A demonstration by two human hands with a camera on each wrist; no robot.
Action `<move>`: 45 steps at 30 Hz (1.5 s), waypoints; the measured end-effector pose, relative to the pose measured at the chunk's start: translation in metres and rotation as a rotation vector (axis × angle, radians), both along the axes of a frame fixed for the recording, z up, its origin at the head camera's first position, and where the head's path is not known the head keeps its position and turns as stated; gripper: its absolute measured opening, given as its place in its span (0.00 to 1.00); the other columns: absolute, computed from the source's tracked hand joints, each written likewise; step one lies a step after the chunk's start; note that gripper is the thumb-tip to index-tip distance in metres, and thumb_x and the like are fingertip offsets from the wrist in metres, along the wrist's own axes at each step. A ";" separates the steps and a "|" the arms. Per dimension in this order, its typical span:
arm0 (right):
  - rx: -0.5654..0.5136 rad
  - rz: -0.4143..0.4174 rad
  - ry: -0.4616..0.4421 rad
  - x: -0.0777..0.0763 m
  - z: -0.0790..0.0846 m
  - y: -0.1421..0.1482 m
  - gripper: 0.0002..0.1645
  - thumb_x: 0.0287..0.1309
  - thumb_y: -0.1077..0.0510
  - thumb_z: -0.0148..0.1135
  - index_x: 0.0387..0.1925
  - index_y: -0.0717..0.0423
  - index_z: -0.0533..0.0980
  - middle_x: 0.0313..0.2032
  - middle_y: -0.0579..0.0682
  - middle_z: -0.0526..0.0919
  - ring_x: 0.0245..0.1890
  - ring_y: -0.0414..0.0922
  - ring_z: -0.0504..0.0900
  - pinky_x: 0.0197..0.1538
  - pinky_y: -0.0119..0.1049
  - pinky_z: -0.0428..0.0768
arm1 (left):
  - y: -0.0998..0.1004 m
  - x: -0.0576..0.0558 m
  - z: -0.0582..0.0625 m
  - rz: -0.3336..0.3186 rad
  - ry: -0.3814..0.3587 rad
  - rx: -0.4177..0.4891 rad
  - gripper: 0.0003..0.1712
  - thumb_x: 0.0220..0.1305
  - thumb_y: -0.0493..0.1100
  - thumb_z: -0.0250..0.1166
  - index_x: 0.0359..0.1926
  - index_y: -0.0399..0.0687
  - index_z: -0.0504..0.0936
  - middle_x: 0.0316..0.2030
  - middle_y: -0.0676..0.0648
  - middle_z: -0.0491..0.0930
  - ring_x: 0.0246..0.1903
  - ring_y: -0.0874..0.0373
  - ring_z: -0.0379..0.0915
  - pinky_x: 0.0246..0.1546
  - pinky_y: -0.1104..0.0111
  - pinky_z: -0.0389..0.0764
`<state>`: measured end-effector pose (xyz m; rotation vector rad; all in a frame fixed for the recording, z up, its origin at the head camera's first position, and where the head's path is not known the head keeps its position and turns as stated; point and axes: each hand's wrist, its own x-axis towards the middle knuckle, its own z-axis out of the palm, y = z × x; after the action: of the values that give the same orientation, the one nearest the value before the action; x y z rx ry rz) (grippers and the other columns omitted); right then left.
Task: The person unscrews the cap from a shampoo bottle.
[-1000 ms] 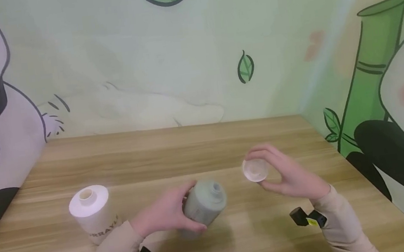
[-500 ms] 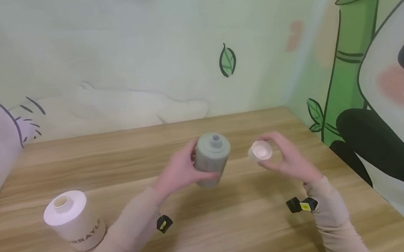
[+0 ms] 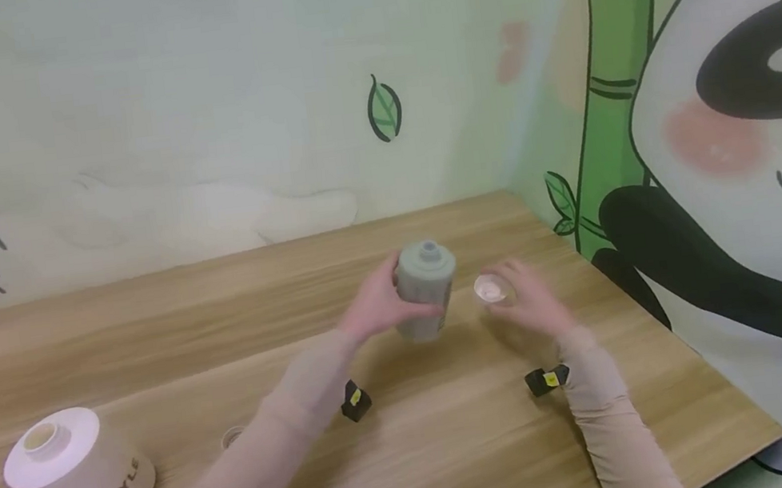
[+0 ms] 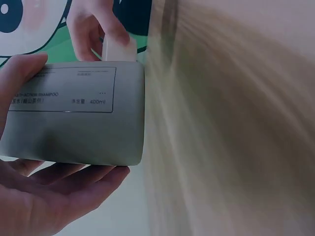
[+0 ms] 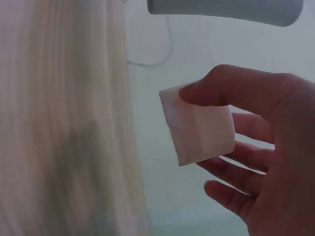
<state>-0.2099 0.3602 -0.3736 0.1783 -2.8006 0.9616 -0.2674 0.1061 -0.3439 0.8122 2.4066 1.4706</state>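
My left hand (image 3: 379, 302) grips a grey-green shampoo bottle (image 3: 427, 276) round its body, thumb across the near side. The bottle's neck points up and bears no cap. In the left wrist view the bottle's printed label (image 4: 64, 91) reads shampoo, 400ml. To its right, my right hand (image 3: 529, 299) pinches a small white cup-shaped piece (image 5: 206, 128) between thumb and fingers. In the head view its round mouth faces up, with a paler ring inside. Bottle and white piece are held a short gap apart above the wooden table (image 3: 422, 450).
A white round container (image 3: 80, 473) with dark lettering and an uncapped neck stands at the table's left. A small pale ring (image 3: 230, 437) lies beside my left sleeve (image 3: 270, 451). The painted wall (image 3: 203, 120) rises behind the table, and the table's right edge runs past my right arm.
The left hand has lifted the bottle farther back over the table and turned it more upright, closer to the right hand's white piece. The view has swung right; a pale ring now shows.
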 end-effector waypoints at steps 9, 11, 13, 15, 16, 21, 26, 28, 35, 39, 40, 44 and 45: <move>0.004 -0.004 -0.158 -0.007 -0.014 0.008 0.34 0.52 0.60 0.69 0.61 0.56 0.69 0.59 0.58 0.72 0.60 0.58 0.71 0.64 0.58 0.68 | 0.015 0.003 -0.021 0.000 -0.094 0.024 0.54 0.41 0.44 0.80 0.68 0.53 0.61 0.62 0.46 0.74 0.63 0.48 0.69 0.65 0.51 0.68; -0.012 -0.015 -0.184 -0.005 -0.015 0.008 0.32 0.52 0.58 0.69 0.60 0.54 0.70 0.59 0.56 0.72 0.60 0.57 0.72 0.63 0.58 0.69 | 0.018 0.004 -0.024 -0.001 -0.102 0.026 0.54 0.41 0.44 0.80 0.69 0.53 0.61 0.62 0.47 0.74 0.64 0.48 0.68 0.66 0.51 0.67; -0.032 -0.025 -0.207 -0.003 -0.017 0.009 0.31 0.53 0.57 0.69 0.59 0.51 0.70 0.59 0.54 0.72 0.59 0.56 0.72 0.63 0.57 0.70 | 0.020 0.005 -0.027 -0.003 -0.111 0.025 0.55 0.40 0.44 0.81 0.68 0.54 0.61 0.62 0.47 0.74 0.64 0.49 0.68 0.66 0.51 0.66; -0.065 -0.044 -0.236 0.000 -0.018 0.009 0.30 0.54 0.57 0.67 0.58 0.49 0.69 0.57 0.52 0.72 0.56 0.54 0.74 0.60 0.54 0.72 | 0.023 0.007 -0.031 -0.008 -0.127 0.024 0.55 0.40 0.44 0.81 0.68 0.55 0.61 0.62 0.48 0.73 0.65 0.49 0.67 0.67 0.51 0.66; -0.072 -0.051 -0.247 0.000 -0.018 0.009 0.30 0.54 0.58 0.67 0.58 0.48 0.68 0.57 0.50 0.72 0.55 0.53 0.74 0.59 0.53 0.73 | 0.024 0.007 -0.032 -0.012 -0.132 0.028 0.55 0.40 0.44 0.81 0.68 0.55 0.61 0.62 0.48 0.73 0.65 0.49 0.66 0.67 0.51 0.65; -0.049 -0.067 -0.259 0.001 -0.018 0.011 0.31 0.52 0.61 0.64 0.58 0.48 0.67 0.54 0.50 0.74 0.51 0.52 0.75 0.55 0.49 0.75 | 0.029 0.010 -0.036 -0.011 -0.146 0.042 0.55 0.39 0.43 0.81 0.68 0.56 0.60 0.64 0.48 0.71 0.68 0.48 0.63 0.68 0.50 0.63; -0.054 -0.043 -0.258 0.000 -0.018 0.014 0.32 0.51 0.64 0.63 0.59 0.51 0.68 0.55 0.52 0.74 0.51 0.52 0.75 0.56 0.50 0.75 | 0.033 0.012 -0.037 -0.006 -0.149 0.046 0.55 0.40 0.42 0.80 0.68 0.56 0.60 0.65 0.48 0.71 0.67 0.48 0.64 0.68 0.49 0.63; -0.055 -0.033 -0.257 0.000 -0.018 0.014 0.31 0.50 0.64 0.62 0.58 0.50 0.68 0.54 0.51 0.74 0.50 0.52 0.75 0.55 0.49 0.75 | 0.035 0.012 -0.037 -0.004 -0.158 0.054 0.56 0.40 0.42 0.80 0.69 0.56 0.59 0.65 0.48 0.71 0.67 0.48 0.64 0.68 0.49 0.63; -0.071 -0.025 -0.254 0.001 -0.016 0.016 0.29 0.48 0.64 0.62 0.55 0.49 0.71 0.49 0.50 0.79 0.48 0.51 0.76 0.54 0.47 0.74 | 0.045 0.008 -0.038 -0.016 -0.186 0.079 0.58 0.42 0.41 0.80 0.71 0.53 0.56 0.66 0.46 0.69 0.67 0.47 0.63 0.68 0.50 0.63; -0.090 -0.035 -0.253 0.001 -0.015 0.016 0.30 0.50 0.64 0.64 0.56 0.47 0.71 0.52 0.50 0.79 0.50 0.50 0.76 0.57 0.50 0.73 | 0.051 0.006 -0.038 -0.023 -0.193 0.072 0.59 0.41 0.40 0.80 0.72 0.54 0.55 0.67 0.46 0.68 0.68 0.47 0.62 0.69 0.49 0.62; -0.092 -0.042 -0.260 0.001 -0.016 0.016 0.30 0.50 0.63 0.64 0.57 0.46 0.71 0.53 0.49 0.78 0.51 0.50 0.76 0.58 0.51 0.73 | 0.052 0.005 -0.038 -0.026 -0.194 0.069 0.59 0.41 0.40 0.80 0.72 0.54 0.55 0.67 0.46 0.68 0.68 0.47 0.62 0.69 0.49 0.62; -0.079 -0.063 -0.270 0.002 -0.017 0.017 0.32 0.50 0.63 0.65 0.59 0.44 0.70 0.57 0.49 0.77 0.55 0.51 0.75 0.61 0.55 0.70 | 0.058 0.005 -0.038 -0.043 -0.197 0.057 0.59 0.42 0.40 0.79 0.72 0.53 0.54 0.67 0.45 0.68 0.68 0.47 0.62 0.69 0.49 0.62; -0.078 -0.067 -0.276 0.002 -0.017 0.018 0.33 0.50 0.63 0.65 0.59 0.44 0.70 0.58 0.49 0.77 0.56 0.51 0.74 0.62 0.56 0.70 | 0.059 0.005 -0.038 -0.049 -0.199 0.058 0.59 0.42 0.40 0.79 0.72 0.53 0.54 0.67 0.45 0.68 0.68 0.47 0.62 0.69 0.49 0.61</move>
<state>-0.2077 0.3778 -0.3906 -0.0633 -2.9842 1.1563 -0.2627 0.1656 -0.3817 0.6962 2.1938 1.5302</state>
